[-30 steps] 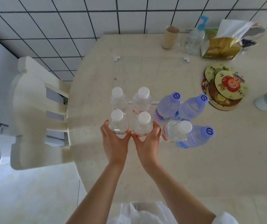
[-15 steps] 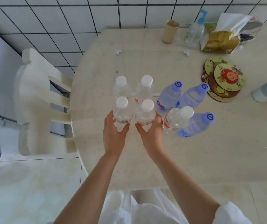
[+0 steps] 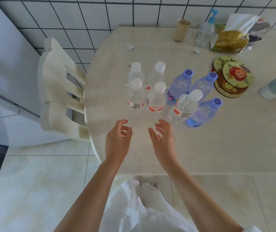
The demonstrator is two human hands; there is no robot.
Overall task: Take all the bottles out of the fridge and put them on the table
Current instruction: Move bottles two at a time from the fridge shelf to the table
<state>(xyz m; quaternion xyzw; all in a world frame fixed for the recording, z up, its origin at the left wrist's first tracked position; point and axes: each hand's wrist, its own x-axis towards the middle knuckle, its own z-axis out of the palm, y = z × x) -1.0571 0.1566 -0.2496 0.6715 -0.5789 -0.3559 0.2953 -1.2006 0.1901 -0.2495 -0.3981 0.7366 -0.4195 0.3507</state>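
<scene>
Hands: I see both over the near table edge, holding nothing; left hand (image 3: pixel 118 141) and right hand (image 3: pixel 163 139) apart, fingers loosely curled.
Bottles: eight upright on the table (image 3: pixel 217 139).
White-capped group (image 3: pixel 148 87): four in a tight square, just beyond my hands.
Fifth white-capped bottle (image 3: pixel 185 105): right of that square, beside the blue-capped ones.
Blue-capped bottles (image 3: pixel 200 92): three, clustered right.
Coasters (image 3: pixel 233 77): stacked, further right.
Chair (image 3: pixel 58 84): at the table's left.

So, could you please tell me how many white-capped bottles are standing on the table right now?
5. Four form a square block: back left, back right, front left, front right. The fifth stands to their right among the blue-capped bottles. None seems hidden.
</scene>
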